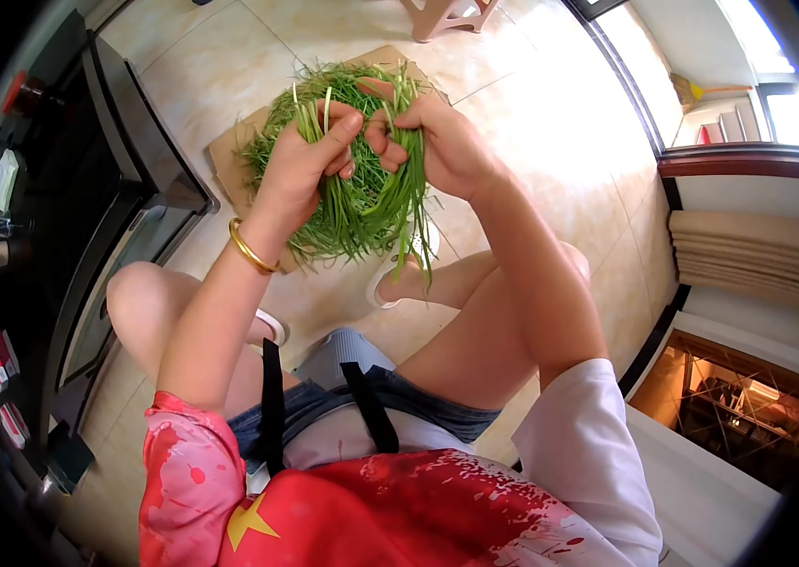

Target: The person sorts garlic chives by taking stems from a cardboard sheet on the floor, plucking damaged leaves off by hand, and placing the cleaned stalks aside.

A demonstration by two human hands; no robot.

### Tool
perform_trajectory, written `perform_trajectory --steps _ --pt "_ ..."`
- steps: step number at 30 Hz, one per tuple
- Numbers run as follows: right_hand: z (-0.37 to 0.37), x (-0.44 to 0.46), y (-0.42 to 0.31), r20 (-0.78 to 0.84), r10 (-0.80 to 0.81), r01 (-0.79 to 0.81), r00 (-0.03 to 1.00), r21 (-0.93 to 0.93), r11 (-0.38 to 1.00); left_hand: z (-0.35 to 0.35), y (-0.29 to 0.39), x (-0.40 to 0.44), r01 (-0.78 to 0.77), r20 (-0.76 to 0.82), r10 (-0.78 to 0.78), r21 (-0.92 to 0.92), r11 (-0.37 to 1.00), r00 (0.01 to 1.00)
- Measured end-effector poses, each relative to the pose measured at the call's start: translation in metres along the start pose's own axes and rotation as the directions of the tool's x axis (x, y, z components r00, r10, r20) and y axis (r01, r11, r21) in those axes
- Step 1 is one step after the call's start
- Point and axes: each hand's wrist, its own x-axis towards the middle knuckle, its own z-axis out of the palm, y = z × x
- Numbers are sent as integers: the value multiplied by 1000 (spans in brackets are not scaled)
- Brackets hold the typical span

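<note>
Long thin green stalks with pale ends are held in both hands above a large heap of green stalks [276, 142], which lies on flattened brown cardboard [232, 168] on the floor. My left hand [319, 151], with a gold bangle [253, 248] on its wrist, is closed round one bunch, its leaves hanging down. My right hand [432, 142] grips another bunch [406, 194] between thumb and fingers, close beside the left hand. Pale stalk ends stick up above both hands.
Beyond the heap stands a pinkish plastic stool [451, 17] on the tiled floor [550, 104]. A black glass-topped cabinet [59, 189] with small items runs along the left. My knees and white shoes are below the heap. A glass-fronted cabinet [730, 402] is at the right.
</note>
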Motion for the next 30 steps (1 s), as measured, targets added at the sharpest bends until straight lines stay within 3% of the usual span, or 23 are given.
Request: perform_trajectory --steps 2,6,8,12,15,17,20,23,25,26,28,30 --pt "6 2 4 -16 7 -7 1000 -20 1000 8 9 -4 -47 2 47 96 994 999" --pt "14 4 8 4 33 -32 999 -56 998 3 9 -6 -16 6 16 109 994 1000" --pt "26 2 4 -10 41 -43 999 -230 972 -1 8 -7 10 8 -11 158 987 1000" --pt "18 6 14 59 51 -32 997 -294 955 -3 10 -9 29 -18 -27 124 992 999" --pt "20 5 11 -142 -54 17 988 -255 967 -6 8 -4 -40 47 37 53 998 998" --pt "21 6 10 -194 -74 22 978 -257 966 -7 7 -3 -30 -140 40 75 997 989" --pt "18 8 14 -260 -116 52 959 -241 969 -15 7 -3 -36 -98 46 105 994 994" --pt "6 12 18 -389 -210 121 897 -240 963 -16 16 -2 -93 -135 104 85 992 985" --pt "-6 11 12 -515 -309 149 800 -328 933 -21 22 1 -113 -154 122 67 991 981" --pt "-11 11 8 -516 -309 150 799 -328 933 -25 24 2 -137 -176 144 50 989 974" --pt "-13 9 1 -575 -435 164 693 -461 872 -30 28 3 -153 -159 152 8 988 975" --pt "-13 4 -7 -592 -424 137 686 -467 873 -34 30 4 -160 -113 157 -18 987 981"
